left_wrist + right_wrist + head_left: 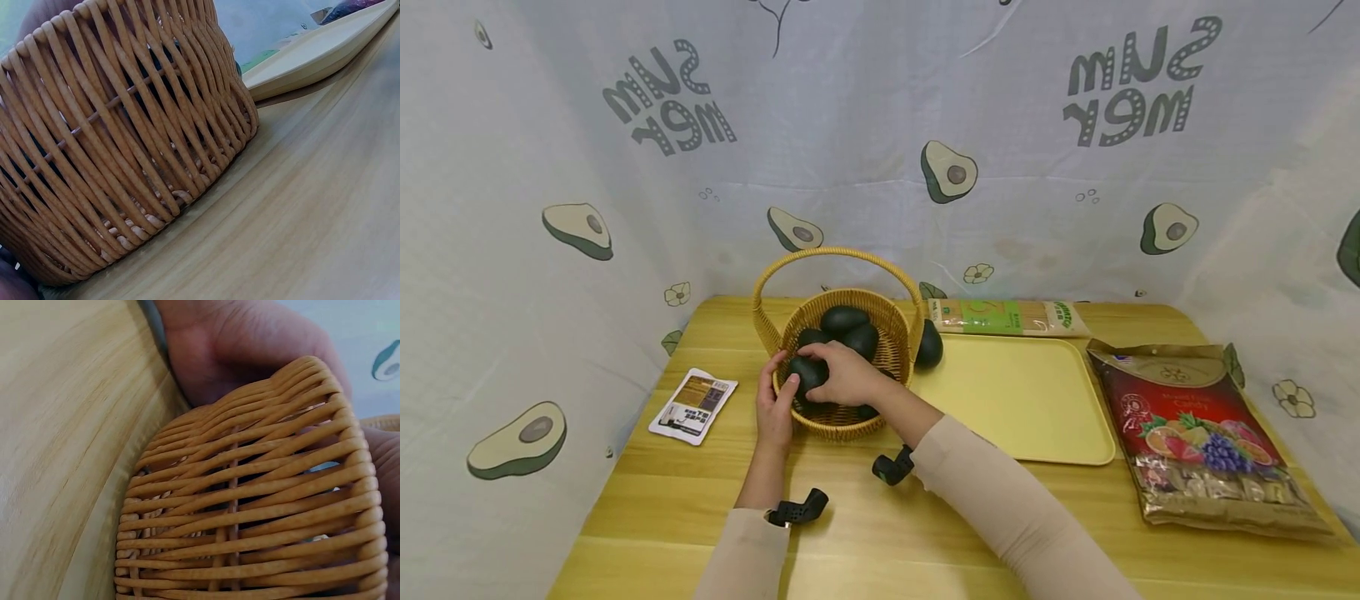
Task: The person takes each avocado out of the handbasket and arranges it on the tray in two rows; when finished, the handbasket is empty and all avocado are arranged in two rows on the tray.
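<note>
A yellow wicker basket (842, 429) with a tall arched handle holds several dark green avocados (845, 320). My right hand (850, 375) reaches over the rim, thumb and fingers round an avocado (807, 373) at the basket's left side. My left hand (773, 408) grips the basket's left wall, fingers outside and thumb over the rim close to that avocado. In the right wrist view the left hand (250, 350) shows behind the woven wall. The left wrist view is mostly filled by the basket's side (125, 137), standing on the table.
Right of the basket lie another avocado (929, 346) and a shallow yellow tray (1015, 400). A noodle packet (1007, 317) lies behind the tray, a red-and-gold candy bag (1202, 433) at the right. A white pouch (693, 406) is left on the wooden table (655, 517). A printed curtain hangs behind.
</note>
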Tool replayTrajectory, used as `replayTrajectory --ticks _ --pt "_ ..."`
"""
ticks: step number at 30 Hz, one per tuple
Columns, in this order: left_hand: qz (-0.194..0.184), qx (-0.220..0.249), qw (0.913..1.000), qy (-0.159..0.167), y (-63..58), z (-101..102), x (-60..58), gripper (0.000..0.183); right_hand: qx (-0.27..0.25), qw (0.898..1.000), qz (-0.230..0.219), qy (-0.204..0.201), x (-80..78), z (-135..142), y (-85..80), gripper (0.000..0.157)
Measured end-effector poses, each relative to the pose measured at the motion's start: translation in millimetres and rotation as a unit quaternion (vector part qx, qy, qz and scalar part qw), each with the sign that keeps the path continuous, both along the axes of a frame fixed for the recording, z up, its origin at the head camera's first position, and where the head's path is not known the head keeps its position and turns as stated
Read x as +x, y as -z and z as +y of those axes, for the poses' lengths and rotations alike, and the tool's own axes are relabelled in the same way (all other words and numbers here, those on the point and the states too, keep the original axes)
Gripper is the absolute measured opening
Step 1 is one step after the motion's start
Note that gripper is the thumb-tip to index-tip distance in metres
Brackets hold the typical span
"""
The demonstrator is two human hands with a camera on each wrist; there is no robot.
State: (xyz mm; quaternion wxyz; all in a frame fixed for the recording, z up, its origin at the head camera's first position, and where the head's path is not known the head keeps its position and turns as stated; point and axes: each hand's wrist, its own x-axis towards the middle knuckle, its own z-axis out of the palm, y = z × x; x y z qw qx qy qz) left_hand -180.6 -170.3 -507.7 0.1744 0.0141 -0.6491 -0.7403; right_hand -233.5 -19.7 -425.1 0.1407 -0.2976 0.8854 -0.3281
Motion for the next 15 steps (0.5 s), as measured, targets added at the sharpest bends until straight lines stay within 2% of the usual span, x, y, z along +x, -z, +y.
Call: replayTrajectory --ticks 15 --pt "0.011 -0.019 0.9998 0.002 1.9 -2 -0.8 0.048 -0.095 0.994 -0.032 0.05 8.9 21 -12.9 0.071"
